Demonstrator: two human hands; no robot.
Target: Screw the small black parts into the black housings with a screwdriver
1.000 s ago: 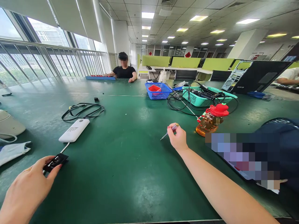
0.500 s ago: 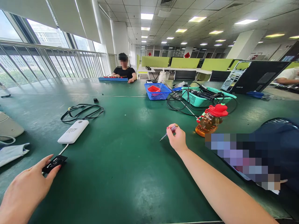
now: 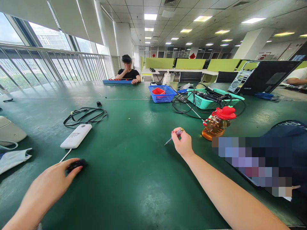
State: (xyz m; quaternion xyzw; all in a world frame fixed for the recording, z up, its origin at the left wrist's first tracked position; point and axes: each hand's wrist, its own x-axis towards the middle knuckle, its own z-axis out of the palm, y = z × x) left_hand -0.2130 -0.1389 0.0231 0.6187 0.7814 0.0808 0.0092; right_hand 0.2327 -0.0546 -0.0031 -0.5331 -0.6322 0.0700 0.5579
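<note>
My left hand (image 3: pixel 51 180) is closed around a small black box-shaped device (image 3: pixel 76 165), gripped between thumb and fingers just above the green table (image 3: pixel 134 179). Motion blurs the device's face. A white cable (image 3: pixel 65 155) runs from a white power bank (image 3: pixel 76 136) to behind this hand; whether it joins the device is hidden. In the middle of the table, my right hand (image 3: pixel 183 143) grips a small screwdriver (image 3: pixel 176 134) with a clear handle. Its thin tip points down and left, close to the tabletop.
A coiled black cable (image 3: pixel 86 115) lies beyond the power bank. On the right stands a red-lidded bottle (image 3: pixel 216 126). Behind it are a teal basket (image 3: pixel 201 103) of cables and a blue basket (image 3: pixel 161 99). A face mask (image 3: pixel 14 159) lies at left. Across the table sits a person (image 3: pixel 128 73).
My left hand has moved right with the black device and turned it. My right hand holds the screwdriver in nearly the same place. The person opposite has raised a hand to the face.
</note>
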